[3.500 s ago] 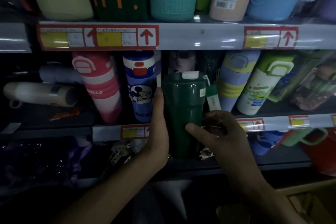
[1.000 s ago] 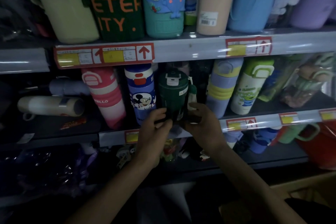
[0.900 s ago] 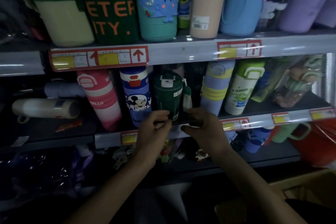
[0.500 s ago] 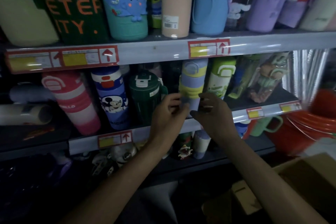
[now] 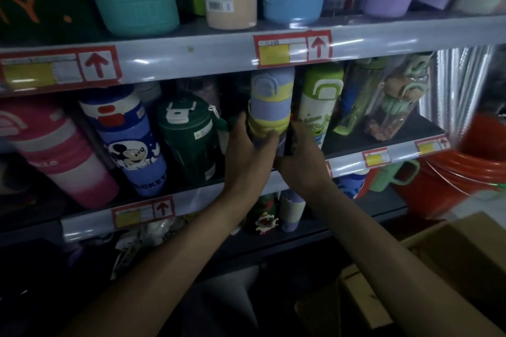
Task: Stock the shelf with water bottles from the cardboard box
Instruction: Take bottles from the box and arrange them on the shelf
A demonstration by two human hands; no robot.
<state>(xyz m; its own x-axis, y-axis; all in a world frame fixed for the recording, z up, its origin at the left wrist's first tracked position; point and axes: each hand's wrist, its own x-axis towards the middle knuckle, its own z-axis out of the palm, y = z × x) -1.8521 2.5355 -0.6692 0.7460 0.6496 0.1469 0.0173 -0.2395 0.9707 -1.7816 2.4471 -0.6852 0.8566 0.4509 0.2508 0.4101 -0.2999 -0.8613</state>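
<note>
A purple and yellow bottle (image 5: 269, 101) stands on the middle shelf (image 5: 208, 194). My left hand (image 5: 246, 153) grips its lower left side, thumb across the front. My right hand (image 5: 301, 161) grips its lower right side. To the left of it, the dark green bottle (image 5: 189, 134) stands on the shelf beside the blue Mickey bottle (image 5: 128, 139), with no hand on it. The cardboard box (image 5: 438, 262) sits at the lower right, its inside hidden.
A pink bottle (image 5: 54, 150) leans at the left. A white and green alien bottle (image 5: 317, 107) and wrapped bottles (image 5: 394, 101) stand to the right. Large tumblers fill the top shelf (image 5: 219, 52). A red bucket (image 5: 460, 169) sits right of the shelves.
Both hands left the dark green bottle standing on the shelf and moved right onto the purple and yellow bottle. The camera view shifted right and closer.
</note>
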